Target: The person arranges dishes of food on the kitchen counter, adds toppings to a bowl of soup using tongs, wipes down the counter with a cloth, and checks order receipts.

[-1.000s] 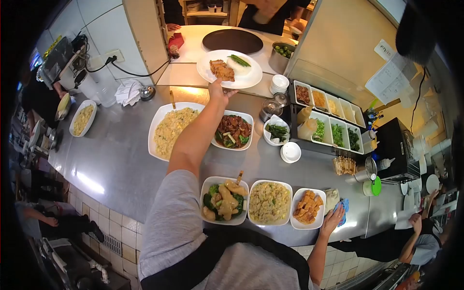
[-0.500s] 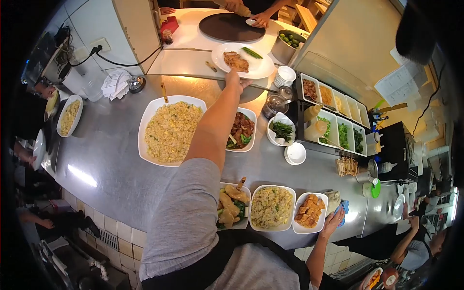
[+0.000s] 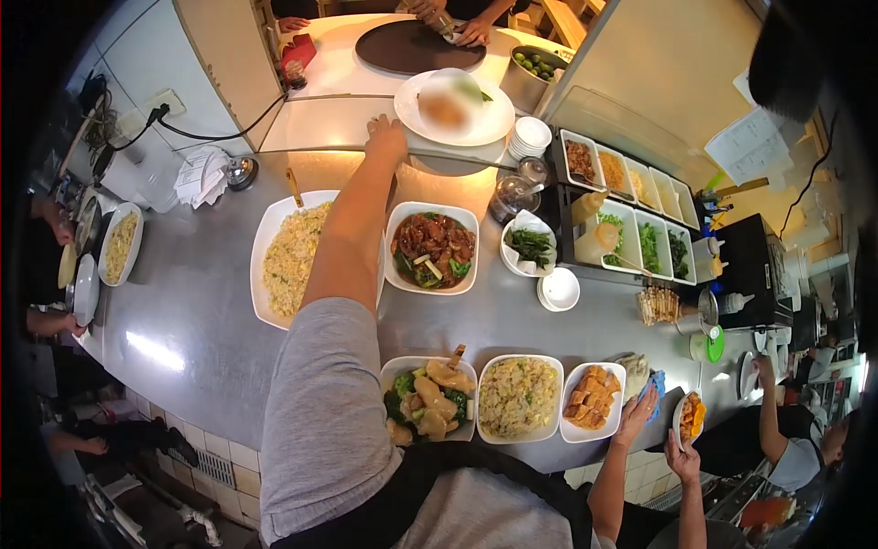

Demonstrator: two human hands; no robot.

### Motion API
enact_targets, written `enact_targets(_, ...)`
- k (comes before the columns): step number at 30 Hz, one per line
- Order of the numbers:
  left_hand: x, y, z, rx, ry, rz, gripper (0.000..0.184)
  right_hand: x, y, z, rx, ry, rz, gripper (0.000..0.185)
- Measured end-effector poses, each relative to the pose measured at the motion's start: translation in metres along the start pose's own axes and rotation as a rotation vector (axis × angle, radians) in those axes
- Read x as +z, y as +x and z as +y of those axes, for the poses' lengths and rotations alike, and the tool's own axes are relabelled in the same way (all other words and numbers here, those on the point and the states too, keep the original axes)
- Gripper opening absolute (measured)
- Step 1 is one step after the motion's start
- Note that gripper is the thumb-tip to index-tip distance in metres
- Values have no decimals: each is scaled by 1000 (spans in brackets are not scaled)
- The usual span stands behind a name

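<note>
My left hand (image 3: 387, 140) reaches over the pass ledge, fingers drawn together and pointing down at its surface just left of a white oval plate (image 3: 498, 123). What lies under the fingertips is hidden; the plate's food is blurred. Below that forearm are a large square dish of fried rice (image 3: 291, 261) and a bowl of glazed meat with greens (image 3: 434, 249). My right hand (image 3: 636, 416) lies at the counter's near edge, fingers stretched out against a blue cloth (image 3: 656, 398). Beside it stands a bowl of golden fried pieces (image 3: 593, 398).
Nearby are another fried rice bowl (image 3: 519, 393) and a bowl of pale slices with broccoli (image 3: 428, 403). Topping trays (image 3: 640, 233) line the right. A co-worker's hand (image 3: 681, 460) holds a dish of orange food at lower right. Another person works beyond the ledge by a dark tray (image 3: 421, 48).
My left hand has left the plate and moved left to where a small wooden clip lay. The plate rests on the ledge. A co-worker's hand with a dish has come in at lower right.
</note>
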State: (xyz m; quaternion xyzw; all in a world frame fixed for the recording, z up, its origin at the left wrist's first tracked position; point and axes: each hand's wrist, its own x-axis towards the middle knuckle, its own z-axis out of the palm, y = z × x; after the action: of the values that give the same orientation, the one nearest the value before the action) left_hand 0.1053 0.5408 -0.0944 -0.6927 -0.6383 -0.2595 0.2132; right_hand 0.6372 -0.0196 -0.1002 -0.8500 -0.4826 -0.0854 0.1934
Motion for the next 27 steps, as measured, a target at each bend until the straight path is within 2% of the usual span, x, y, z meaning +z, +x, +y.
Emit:
enact_targets(3, -21, 0, -8, -90, -155, -374, 18, 3, 2, 6, -43, -25, -3, 47)
enact_targets(6, -39, 2, -17, 14, 13, -500, 19, 7, 4, 10, -79, -15, 23, 47)
enact_targets(9, -68, 3, -25, 109, 18, -678, 22, -3, 2, -1, -58, 37, 6, 49)
enact_targets(11, -99, 1, -13, -3, -207, -487, 21, -14, 3, -12, -50, 168, 7, 51)
enact_targets(13, -167, -9, 12, 37, -516, -340, 20, -37, 13, -19, -80, 184, -61, 45)
enact_targets(15, -238, -41, 42, -97, -912, -449, 17, -71, 19, -48, 5, 163, 50, 37)
enact_targets(17, -293, -96, 78, -243, -1323, -675, 16, -103, 22, -104, -107, 308, 217, 30)
enact_targets(18, -328, -122, 102, -270, -1387, -823, 20, -118, 18, -138, -178, 390, 138, 32)
enact_targets(19, -340, -156, 124, -225, -1528, -785, 20, -129, 14, -172, -264, 484, 51, 35)
enact_targets(20, -372, -176, 149, -288, -1475, -908, 20, -135, 8, -202, -374, 478, 2, 35)
enact_targets(21, -379, -197, 167, -199, -1495, -958, 23, -141, 1, -229, -496, 472, -45, 35)
enact_targets(22, -387, -216, 184, -156, -1590, -919, 22, -143, -4, -245, -626, 462, -88, 36)
enact_targets(23, -395, -231, 202, -205, -1738, -862, 21, -140, -9, -250, -646, 488, -93, 36)
enact_targets(25, -397, -248, 218, -247, -1733, -696, 19, -129, -17, -254, -666, 524, -95, 37)
enact_targets(26, -395, -254, 215, -294, -1730, -715, 18, -128, -14, -253, -727, 531, -37, 32)
enact_targets(27, -393, -261, 215, -337, -1733, -740, 17, -129, -16, -253, -757, 512, -87, 31)
